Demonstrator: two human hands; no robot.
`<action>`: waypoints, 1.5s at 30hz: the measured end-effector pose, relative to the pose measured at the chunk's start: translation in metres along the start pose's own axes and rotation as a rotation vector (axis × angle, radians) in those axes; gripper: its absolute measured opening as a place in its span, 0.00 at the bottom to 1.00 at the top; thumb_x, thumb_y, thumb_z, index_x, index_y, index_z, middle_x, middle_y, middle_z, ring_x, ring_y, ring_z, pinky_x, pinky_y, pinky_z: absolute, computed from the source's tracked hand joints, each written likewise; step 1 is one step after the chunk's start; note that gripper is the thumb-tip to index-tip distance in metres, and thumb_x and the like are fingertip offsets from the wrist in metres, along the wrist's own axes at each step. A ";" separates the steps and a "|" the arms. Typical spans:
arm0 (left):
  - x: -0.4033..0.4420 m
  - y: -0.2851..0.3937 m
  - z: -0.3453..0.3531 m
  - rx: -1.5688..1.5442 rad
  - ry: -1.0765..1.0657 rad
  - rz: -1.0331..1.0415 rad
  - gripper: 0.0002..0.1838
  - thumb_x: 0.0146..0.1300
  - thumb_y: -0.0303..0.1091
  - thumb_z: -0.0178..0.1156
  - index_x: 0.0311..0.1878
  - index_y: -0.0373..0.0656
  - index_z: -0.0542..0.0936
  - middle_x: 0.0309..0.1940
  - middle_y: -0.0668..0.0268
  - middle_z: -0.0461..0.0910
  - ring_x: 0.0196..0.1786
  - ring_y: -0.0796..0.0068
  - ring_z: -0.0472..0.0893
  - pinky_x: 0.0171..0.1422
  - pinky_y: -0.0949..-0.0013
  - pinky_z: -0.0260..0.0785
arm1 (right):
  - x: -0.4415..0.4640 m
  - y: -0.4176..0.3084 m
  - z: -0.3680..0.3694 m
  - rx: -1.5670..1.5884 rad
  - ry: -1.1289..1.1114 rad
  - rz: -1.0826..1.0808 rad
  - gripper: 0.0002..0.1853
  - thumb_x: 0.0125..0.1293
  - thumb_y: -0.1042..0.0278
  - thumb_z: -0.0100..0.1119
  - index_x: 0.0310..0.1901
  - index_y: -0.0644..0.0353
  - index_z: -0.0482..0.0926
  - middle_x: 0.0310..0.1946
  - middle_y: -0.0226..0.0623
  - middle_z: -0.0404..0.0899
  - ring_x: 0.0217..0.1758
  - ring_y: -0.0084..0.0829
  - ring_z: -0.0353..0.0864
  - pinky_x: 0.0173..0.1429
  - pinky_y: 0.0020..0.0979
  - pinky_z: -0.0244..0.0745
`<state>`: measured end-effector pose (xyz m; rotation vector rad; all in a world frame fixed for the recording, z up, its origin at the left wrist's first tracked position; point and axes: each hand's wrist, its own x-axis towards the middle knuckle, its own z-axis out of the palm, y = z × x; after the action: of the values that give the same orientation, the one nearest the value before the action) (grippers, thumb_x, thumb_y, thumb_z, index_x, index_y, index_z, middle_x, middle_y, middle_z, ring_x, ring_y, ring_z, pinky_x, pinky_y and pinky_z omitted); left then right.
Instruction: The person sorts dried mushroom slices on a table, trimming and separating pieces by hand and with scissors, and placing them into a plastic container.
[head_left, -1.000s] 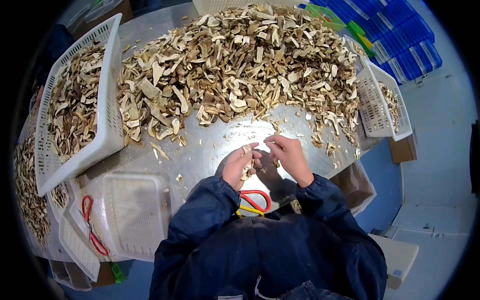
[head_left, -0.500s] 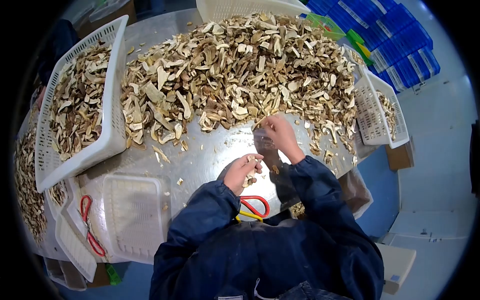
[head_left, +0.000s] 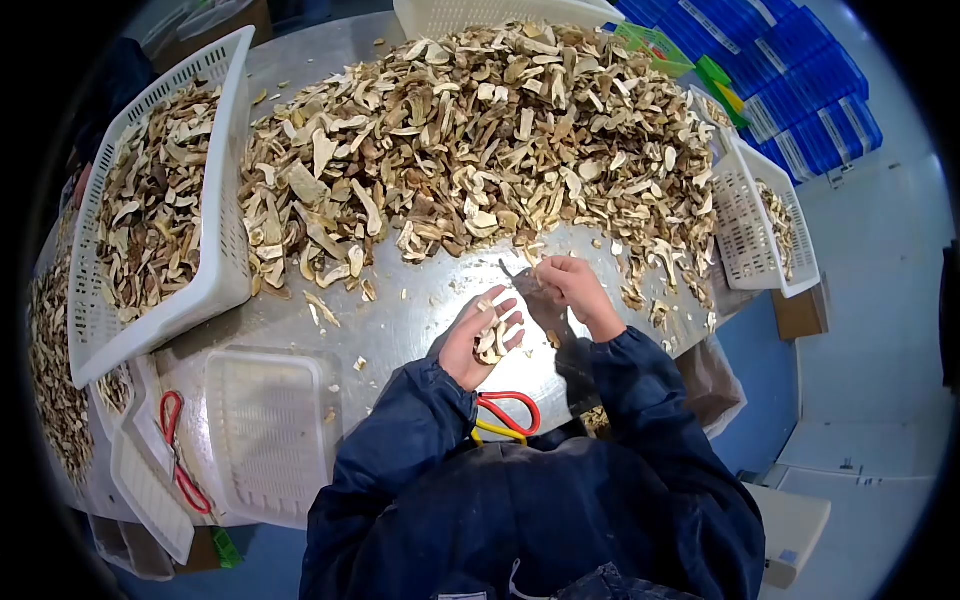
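Several pale dried mushroom slices (head_left: 490,343) lie in my left hand (head_left: 468,345), its palm turned up and its fingers curled loosely around them. My right hand (head_left: 580,292) is to the right and a little farther away, above the metal table, with thumb and fingers pinched together. A pale sliver shows near those fingertips; whether it is in the pinch I cannot make out. Beyond both hands rises a large pile of dried mushroom slices (head_left: 480,150). Red-and-yellow handles (head_left: 512,408) stick out at the table's near edge, close to my body.
A white basket of slices (head_left: 225,210) stands at left, another basket (head_left: 745,235) at right. Red-handled scissors (head_left: 175,455) lie beside a translucent plastic tray (head_left: 325,400) at lower left. Blue crates (head_left: 800,90) are stacked at the far right. Loose crumbs dot the metal table (head_left: 400,310).
My left hand has opened its fingers and turned its palm up, showing the slices. My right hand has drawn back from the pile's edge, toward me and slightly right.
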<state>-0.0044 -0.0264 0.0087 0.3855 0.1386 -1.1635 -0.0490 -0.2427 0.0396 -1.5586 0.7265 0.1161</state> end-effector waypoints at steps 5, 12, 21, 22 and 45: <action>-0.001 0.000 -0.006 0.000 0.016 -0.022 0.21 0.69 0.34 0.48 0.65 0.47 0.64 0.50 0.66 0.70 0.49 0.73 0.74 0.47 0.72 0.73 | 0.010 -0.006 0.004 -0.806 0.280 -0.372 0.08 0.58 0.65 0.58 0.35 0.59 0.81 0.15 0.36 0.74 0.20 0.42 0.75 0.29 0.37 0.68; -0.002 0.002 -0.005 0.007 0.045 -0.027 0.20 0.69 0.33 0.49 0.63 0.46 0.66 0.48 0.67 0.71 0.47 0.75 0.74 0.41 0.75 0.73 | 0.038 -0.021 0.017 -1.055 0.418 -0.564 0.08 0.57 0.68 0.56 0.36 0.57 0.82 0.33 0.41 0.77 0.37 0.44 0.77 0.39 0.39 0.72; -0.001 -0.002 0.004 -0.146 0.006 0.070 0.21 0.71 0.36 0.46 0.65 0.46 0.62 0.56 0.62 0.69 0.62 0.66 0.69 0.67 0.58 0.63 | 0.003 -0.024 0.007 -0.321 -0.058 -0.245 0.12 0.59 0.62 0.57 0.36 0.62 0.82 0.26 0.41 0.79 0.31 0.38 0.79 0.36 0.34 0.71; -0.001 -0.002 0.003 -0.141 0.013 0.077 0.20 0.71 0.36 0.46 0.64 0.45 0.62 0.57 0.62 0.69 0.63 0.65 0.67 0.69 0.57 0.61 | 0.004 -0.026 0.014 -0.454 0.054 -0.374 0.12 0.58 0.62 0.57 0.36 0.61 0.82 0.27 0.41 0.79 0.31 0.39 0.79 0.36 0.35 0.71; 0.004 -0.005 -0.013 -0.414 0.008 -0.035 0.08 0.67 0.32 0.52 0.48 0.44 0.70 0.35 0.66 0.72 0.36 0.72 0.73 0.41 0.69 0.73 | 0.035 -0.034 0.043 -0.916 0.206 -0.690 0.11 0.57 0.68 0.58 0.43 0.57 0.76 0.35 0.43 0.76 0.37 0.47 0.77 0.41 0.41 0.72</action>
<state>-0.0065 -0.0270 -0.0055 0.0223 0.3870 -1.1351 0.0108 -0.2179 0.0454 -2.6491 0.2328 -0.2681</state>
